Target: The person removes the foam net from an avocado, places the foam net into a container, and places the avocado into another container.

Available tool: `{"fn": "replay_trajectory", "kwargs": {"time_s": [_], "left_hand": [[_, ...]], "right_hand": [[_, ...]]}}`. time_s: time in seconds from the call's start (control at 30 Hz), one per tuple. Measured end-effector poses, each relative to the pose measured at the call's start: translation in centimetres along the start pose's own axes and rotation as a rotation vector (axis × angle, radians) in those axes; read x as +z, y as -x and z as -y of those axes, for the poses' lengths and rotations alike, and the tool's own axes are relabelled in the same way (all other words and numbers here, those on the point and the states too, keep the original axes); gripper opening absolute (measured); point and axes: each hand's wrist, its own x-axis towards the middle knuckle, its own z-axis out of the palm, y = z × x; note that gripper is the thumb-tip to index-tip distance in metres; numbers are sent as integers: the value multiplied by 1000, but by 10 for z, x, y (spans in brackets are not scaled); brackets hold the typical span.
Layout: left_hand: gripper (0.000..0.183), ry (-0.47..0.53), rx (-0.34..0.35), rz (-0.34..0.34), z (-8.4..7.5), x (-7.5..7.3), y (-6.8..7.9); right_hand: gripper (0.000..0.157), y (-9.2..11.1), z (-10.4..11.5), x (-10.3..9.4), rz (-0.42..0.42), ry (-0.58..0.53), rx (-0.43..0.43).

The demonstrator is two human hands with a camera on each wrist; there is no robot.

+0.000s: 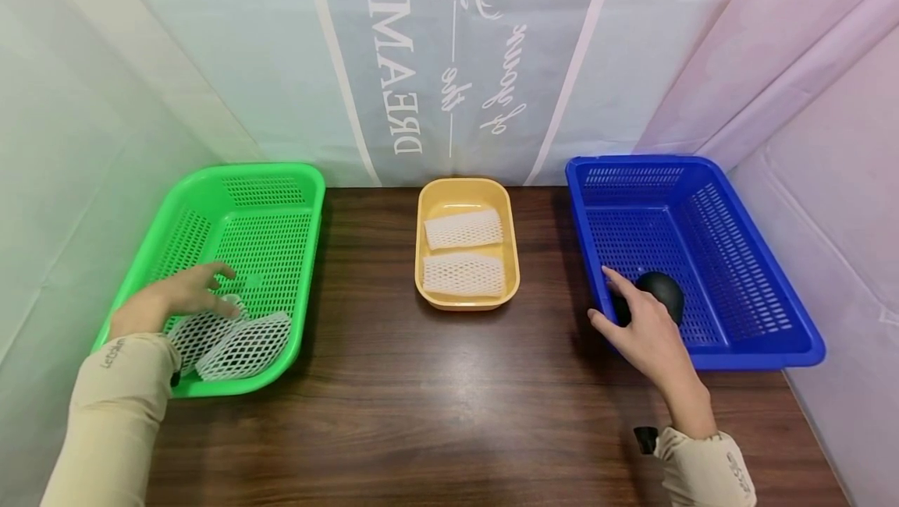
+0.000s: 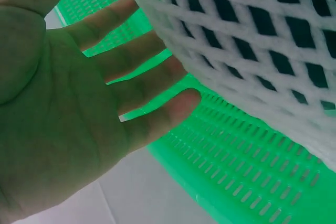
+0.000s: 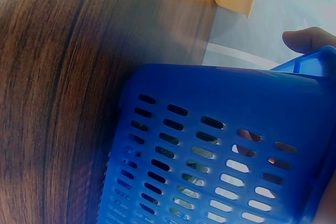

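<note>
My left hand [image 1: 179, 292] is over the green basket [image 1: 318, 257], fingers apart and bent a little, close above two dark things in white foam nets. One netted thing [image 1: 246, 347] lies toward the basket's front right; the other [image 1: 200, 335] is partly under the hand. In the left wrist view the palm and loose fingers show beside a netted dark thing [image 2: 257, 35]. My right hand [image 1: 646, 327] reaches over the left rim of the blue basket [image 1: 772, 273], thumb and fingers spread. Beside its fingers lies a smooth, dark rounded thing [image 1: 662, 295]; another dark one is mostly hidden.
Between the baskets, a small yellow tray [image 1: 467, 304] holds two flat white foam net sleeves [image 1: 463, 228], one behind the other. All stand on a dark wooden table [image 1: 449, 398]. Behind hangs a printed cloth [image 1: 456, 62], and pale cloth walls close both sides.
</note>
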Motion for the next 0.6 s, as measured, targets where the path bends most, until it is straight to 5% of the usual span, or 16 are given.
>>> {"fn": "replay_trajectory", "kwargs": {"time_s": [0.33,0.6], "left_hand": [[97,20,-80,113,4,1,-2],[88,74,-162,197,4,0,-1]], "right_hand": [[74,0,1,-1,1,3,6],[73,0,0,-1,-4,7,3]]}}
